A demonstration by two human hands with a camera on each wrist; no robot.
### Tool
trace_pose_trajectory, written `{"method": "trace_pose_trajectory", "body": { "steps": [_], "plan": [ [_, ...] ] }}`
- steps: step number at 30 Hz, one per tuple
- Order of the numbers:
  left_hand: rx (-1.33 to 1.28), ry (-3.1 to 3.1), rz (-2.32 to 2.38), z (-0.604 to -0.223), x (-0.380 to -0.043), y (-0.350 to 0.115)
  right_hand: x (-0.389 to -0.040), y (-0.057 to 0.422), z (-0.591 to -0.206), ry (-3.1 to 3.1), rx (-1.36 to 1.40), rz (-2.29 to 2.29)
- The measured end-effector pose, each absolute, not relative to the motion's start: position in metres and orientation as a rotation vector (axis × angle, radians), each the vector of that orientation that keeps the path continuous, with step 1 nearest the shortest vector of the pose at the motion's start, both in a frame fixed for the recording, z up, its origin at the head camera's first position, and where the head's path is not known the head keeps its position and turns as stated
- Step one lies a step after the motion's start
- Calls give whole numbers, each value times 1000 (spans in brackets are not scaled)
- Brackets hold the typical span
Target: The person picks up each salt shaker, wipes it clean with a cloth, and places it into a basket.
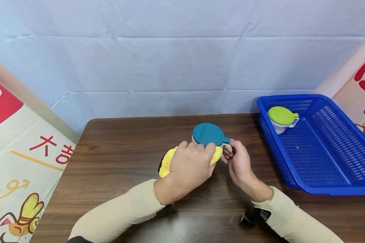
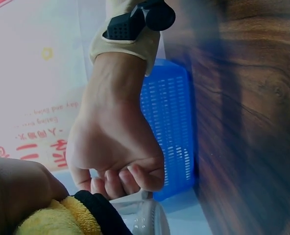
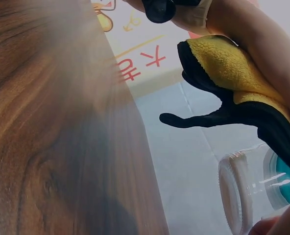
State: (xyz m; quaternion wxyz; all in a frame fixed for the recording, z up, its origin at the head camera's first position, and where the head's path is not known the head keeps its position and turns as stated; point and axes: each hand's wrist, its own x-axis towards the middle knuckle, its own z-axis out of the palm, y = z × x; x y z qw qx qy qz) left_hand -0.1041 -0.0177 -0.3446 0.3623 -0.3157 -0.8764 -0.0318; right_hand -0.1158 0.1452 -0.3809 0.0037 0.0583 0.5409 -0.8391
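A clear seasoning jar with a teal lid [image 1: 208,134] is held over the table, tilted a little toward me. My right hand [image 1: 241,163] grips it by the handle at its right side. My left hand [image 1: 190,167] clutches a yellow and black cloth [image 1: 168,163] against the near side of the jar, hiding much of its body. In the right wrist view the cloth [image 3: 228,63] hangs in folds with a black strip dangling, and the clear jar base [image 3: 235,191] shows apart from the tabletop. The left wrist view shows the right hand's curled fingers [image 2: 129,181] beside the jar.
A blue plastic basket [image 1: 325,189] stands on the right of the brown wooden table [image 1: 124,145]. Inside its far left corner sits a similar jar with a green lid [image 1: 281,115]. A pale cloth backdrop [image 1: 155,67] hangs behind, with printed sheets at both sides.
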Motion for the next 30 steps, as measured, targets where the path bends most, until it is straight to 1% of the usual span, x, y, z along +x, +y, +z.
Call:
{"method": "trace_pose_trajectory", "body": {
  "steps": [9, 21, 30],
  "plan": [
    [-829, -2270, -92, -345, -106, -27, -117, 147, -380, 1664, 176, -2638],
    [-917, -2247, -134, -349, -112, -42, -117, 149, -379, 1692, 170, -2617],
    [-898, -2247, -117, -350, -116, -51, -116, 152, -381, 1664, 180, -2637]
  ]
}}
